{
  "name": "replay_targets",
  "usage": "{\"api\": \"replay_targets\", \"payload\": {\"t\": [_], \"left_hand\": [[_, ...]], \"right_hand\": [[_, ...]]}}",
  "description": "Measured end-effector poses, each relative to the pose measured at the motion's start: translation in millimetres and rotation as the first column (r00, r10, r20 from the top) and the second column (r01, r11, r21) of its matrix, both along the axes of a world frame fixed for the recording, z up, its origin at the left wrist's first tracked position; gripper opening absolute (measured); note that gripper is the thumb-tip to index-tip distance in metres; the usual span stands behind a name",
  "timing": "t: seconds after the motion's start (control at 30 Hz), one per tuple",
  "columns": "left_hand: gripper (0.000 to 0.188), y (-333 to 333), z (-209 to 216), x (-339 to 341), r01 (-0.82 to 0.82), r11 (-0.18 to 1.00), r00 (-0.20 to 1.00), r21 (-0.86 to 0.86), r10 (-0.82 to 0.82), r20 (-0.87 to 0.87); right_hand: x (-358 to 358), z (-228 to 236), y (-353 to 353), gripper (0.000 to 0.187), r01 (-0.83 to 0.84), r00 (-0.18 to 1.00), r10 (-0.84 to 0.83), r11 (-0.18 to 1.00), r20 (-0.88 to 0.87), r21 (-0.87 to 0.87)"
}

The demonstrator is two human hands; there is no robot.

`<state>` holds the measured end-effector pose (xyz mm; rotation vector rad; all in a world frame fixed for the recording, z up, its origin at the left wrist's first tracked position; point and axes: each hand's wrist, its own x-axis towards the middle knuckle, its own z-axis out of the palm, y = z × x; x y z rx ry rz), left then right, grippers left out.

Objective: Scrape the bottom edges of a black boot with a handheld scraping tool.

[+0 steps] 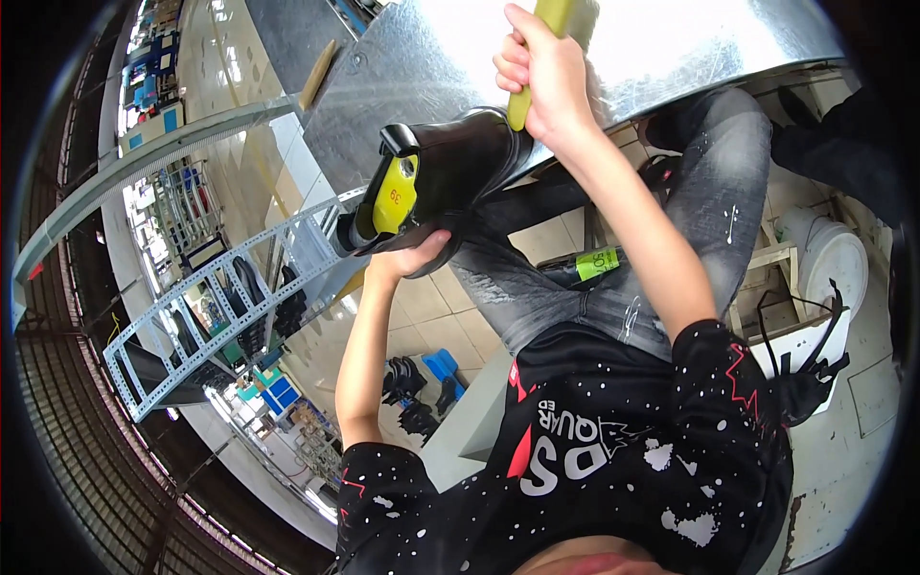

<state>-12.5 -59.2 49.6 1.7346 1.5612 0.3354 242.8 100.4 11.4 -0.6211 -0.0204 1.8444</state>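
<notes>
A black leather shoe [460, 158] is fitted over a yellow-green shoe last [394, 195], whose flat end shows in the shoe's opening. My left hand [414, 257] grips the shoe from below at that end, fingers partly hidden behind it. The toe points right, over the edge of the metal table [632, 57]. In my right hand [551, 81] is a yellow-green stick-like handle [553, 17], held in a closed fist. Its lower end meets the shoe near the toe; whether it touches or only overlaps, I cannot tell. The handle's upper end runs out of view.
A perforated metal rack [220, 292] with black shoes stands at left. More black shoes [407, 383] lie on the floor beside a blue object [443, 369]. A green-labelled black object [596, 264] is between my legs. A white bucket [832, 266] and a person's dark clothing [843, 144] are at right.
</notes>
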Motion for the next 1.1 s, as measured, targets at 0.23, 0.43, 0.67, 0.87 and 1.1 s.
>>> {"api": "replay_targets", "payload": {"t": [0.23,0.43,0.67,0.87,1.1], "left_hand": [[0.042,4,9,61,-0.404,0.910,0.914,0.095,0.397,0.083],[0.042,36,19,127,-0.660,0.750,0.639,0.028,0.542,0.545],[0.053,55,10,162,-0.595,0.565,-0.065,-0.571,0.675,0.735],[0.055,45,-15,170,-0.734,0.642,0.215,-0.224,0.531,0.820],[0.084,64,9,110,-0.699,0.673,-0.022,-0.242,0.318,0.948]], "right_hand": [[-18,6,-2,0.029,0.377,0.912,-0.390,0.919,0.125,0.114],[-5,15,-21,0.036,0.268,0.960,-0.279,0.930,0.007,0.250],[13,50,-10,0.036,0.083,0.956,-0.181,0.922,0.230,0.379],[16,44,0,0.039,-0.057,0.889,-0.141,0.911,0.436,0.409],[15,44,8,0.036,-0.069,0.850,-0.163,0.909,0.502,0.412]]}}
